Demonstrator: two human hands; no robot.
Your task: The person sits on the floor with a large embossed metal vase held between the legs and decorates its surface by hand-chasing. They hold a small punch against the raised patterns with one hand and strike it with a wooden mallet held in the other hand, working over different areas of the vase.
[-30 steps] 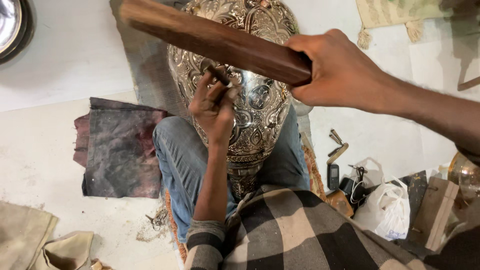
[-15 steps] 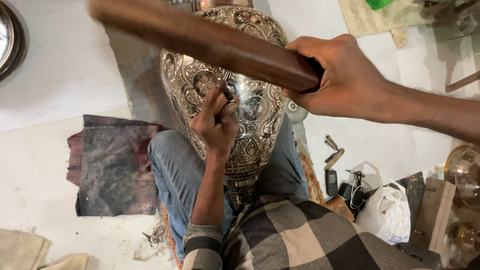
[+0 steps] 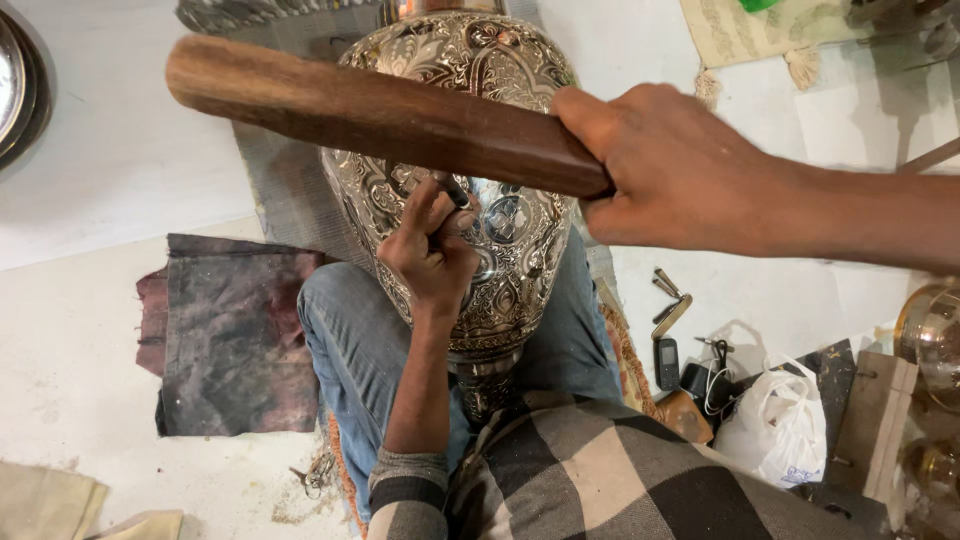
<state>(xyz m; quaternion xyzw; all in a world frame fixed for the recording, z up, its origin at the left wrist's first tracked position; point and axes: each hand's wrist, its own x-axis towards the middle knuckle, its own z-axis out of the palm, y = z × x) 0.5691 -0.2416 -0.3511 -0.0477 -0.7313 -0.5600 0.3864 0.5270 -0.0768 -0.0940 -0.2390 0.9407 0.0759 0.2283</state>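
Vs earlier frame I see the wooden mallet (image 3: pixel 380 115) swung lower, now across the engraved metal vase (image 3: pixel 460 190) lying on my lap. Right hand (image 3: pixel 690 165) fingers clamped on its handle; left hand (image 3: pixel 430 250) fingers pinch a small chisel (image 3: pixel 450 190) against the vase. Pale floor (image 3: pixel 110 170), dark cloth (image 3: pixel 235 335) left.

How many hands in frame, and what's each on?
2. The right hand has its grip closed around the wooden mallet, raised above the vase. The left hand pinches a small chisel against the engraved metal vase. No others show.
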